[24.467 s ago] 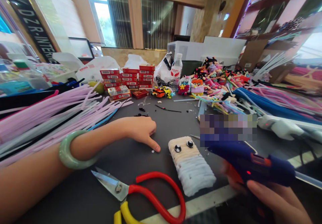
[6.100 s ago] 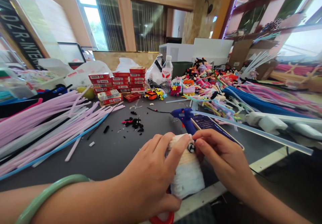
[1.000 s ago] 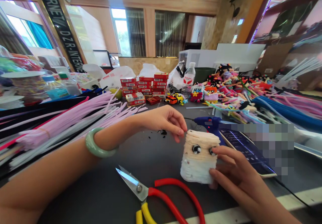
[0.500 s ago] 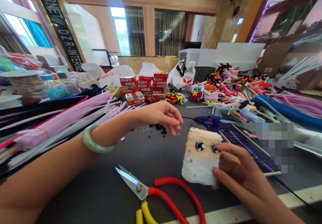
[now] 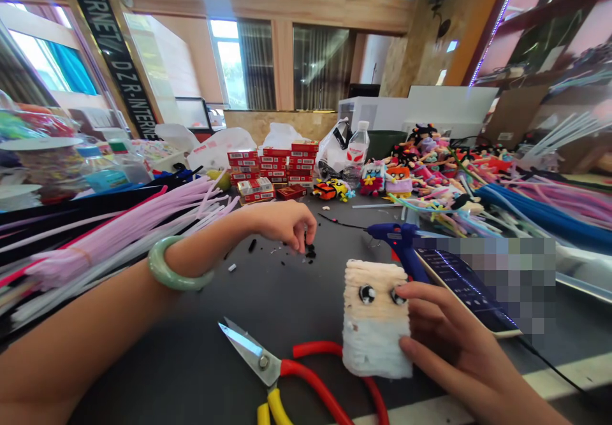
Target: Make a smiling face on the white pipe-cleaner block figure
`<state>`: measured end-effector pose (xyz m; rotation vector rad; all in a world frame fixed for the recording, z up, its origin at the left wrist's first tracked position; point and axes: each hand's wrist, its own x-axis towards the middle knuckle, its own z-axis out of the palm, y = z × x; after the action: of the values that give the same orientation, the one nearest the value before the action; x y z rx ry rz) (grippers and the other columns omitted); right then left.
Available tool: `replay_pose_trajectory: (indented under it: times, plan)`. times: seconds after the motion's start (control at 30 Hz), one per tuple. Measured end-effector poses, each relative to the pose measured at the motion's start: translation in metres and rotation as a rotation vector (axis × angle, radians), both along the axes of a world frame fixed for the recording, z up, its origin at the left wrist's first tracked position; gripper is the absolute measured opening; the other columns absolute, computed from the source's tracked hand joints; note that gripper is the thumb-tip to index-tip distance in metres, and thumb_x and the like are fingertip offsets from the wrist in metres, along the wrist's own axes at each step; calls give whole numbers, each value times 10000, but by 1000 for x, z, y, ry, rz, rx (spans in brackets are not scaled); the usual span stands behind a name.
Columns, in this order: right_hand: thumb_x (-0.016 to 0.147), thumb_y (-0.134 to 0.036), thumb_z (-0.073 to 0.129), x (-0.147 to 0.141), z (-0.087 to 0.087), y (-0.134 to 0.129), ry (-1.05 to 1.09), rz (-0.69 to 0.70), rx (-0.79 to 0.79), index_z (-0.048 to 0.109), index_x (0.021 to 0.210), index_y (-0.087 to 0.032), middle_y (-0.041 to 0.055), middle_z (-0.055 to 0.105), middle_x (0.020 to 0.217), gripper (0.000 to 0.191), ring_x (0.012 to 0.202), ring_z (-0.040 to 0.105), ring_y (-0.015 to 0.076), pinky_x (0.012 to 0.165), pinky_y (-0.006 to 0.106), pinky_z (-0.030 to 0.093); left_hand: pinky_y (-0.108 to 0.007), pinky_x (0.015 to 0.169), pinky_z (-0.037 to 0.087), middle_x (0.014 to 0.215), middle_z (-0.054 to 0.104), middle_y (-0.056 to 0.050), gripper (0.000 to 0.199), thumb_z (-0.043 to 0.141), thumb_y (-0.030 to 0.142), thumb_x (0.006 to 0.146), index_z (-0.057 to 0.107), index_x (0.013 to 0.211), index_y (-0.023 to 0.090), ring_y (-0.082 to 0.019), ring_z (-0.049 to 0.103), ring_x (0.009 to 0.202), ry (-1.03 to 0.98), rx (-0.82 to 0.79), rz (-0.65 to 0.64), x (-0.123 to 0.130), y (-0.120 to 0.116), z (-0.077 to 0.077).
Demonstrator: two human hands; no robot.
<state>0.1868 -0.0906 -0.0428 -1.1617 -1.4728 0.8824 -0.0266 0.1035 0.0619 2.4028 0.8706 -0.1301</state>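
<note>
Block: the block (image 5: 377, 342) is at my left hand's 4 o'clock; long axis 12 to 6, eyed end toward 12
Right hand: my right hand (image 5: 452, 339) is clamped on the block's 3 o'clock edge
Left hand: my left hand (image 5: 288, 222) has fingertips together at the black scraps (image 5: 310, 255)
Scissors: the scissors (image 5: 264, 361) point toward 10

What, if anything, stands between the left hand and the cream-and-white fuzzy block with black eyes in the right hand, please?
Nothing visible does: the way from the left hand to the fuzzy block in the right hand looks open. The blue glue gun lies beyond the block, the red-and-yellow-handled metal scissors nearer the person.
</note>
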Motion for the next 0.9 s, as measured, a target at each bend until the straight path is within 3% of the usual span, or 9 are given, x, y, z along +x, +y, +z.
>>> replay_pose_trajectory:
  times: [0.1, 0.27, 0.47, 0.53, 0.63, 0.73, 0.9]
  plan:
    - [842, -496, 591, 1, 1, 0, -39, -17, -10, 529, 1120, -317, 32, 687, 907, 337, 858, 681, 202, 629, 281, 564, -221, 543, 417, 581, 696, 32, 189, 739, 105, 589, 667, 742, 190, -158, 643, 583, 27, 57, 18, -2, 1, 5]
    - [850, -475, 581, 2, 1, 1, -82, -25, 2, 532, 1129, -306, 35, 689, 897, 330, 883, 684, 215, 636, 295, 572, -226, 522, 358, 504, 623, 52, 274, 812, 342, 559, 678, 749, 198, -136, 572, 514, 43, 230, 122, -10, 5, 18]
    - [868, -416, 563, 4, 0, 2, -92, 9, -10, 511, 1149, -311, 35, 688, 941, 304, 878, 681, 204, 647, 296, 570, -239, 577, 389, 535, 652, 20, 172, 727, 254, 646, 675, 791, 176, -160, 611, 573, 78, 445, 388, -38, 34, 28]
    - [882, -375, 553, 6, 1, 3, -113, 51, -1, 492, 1165, -328, 22, 690, 946, 293, 895, 678, 195, 652, 278, 565, -253, 632, 418, 610, 687, -7, 163, 683, 202, 695, 684, 854, 164, -186, 643, 659, 83, 513, 469, -48, 46, 26]
    - [908, -322, 522, 11, 2, 5, -172, 130, 14, 449, 1193, -352, -4, 682, 889, 295, 896, 676, 180, 658, 264, 561, -321, 786, 467, 897, 708, -64, 245, 634, 224, 801, 647, 1033, 148, -235, 641, 905, 89, 600, 555, -56, 60, 18]
    - [920, -319, 503, 13, 3, 6, -189, 144, 26, 426, 1207, -360, -12, 670, 867, 300, 887, 676, 177, 661, 267, 562, -412, 826, 520, 1113, 628, -84, 285, 574, 310, 896, 584, 1128, 146, -220, 620, 960, 164, 536, 551, -57, 67, 7]
    - [902, -333, 525, 8, 0, 4, -133, 100, -10, 457, 1196, -322, 9, 673, 888, 303, 865, 674, 188, 645, 280, 552, -427, 825, 538, 1175, 597, -89, 314, 568, 316, 905, 560, 1174, 154, -226, 616, 988, 274, 438, 519, -51, 70, -10]
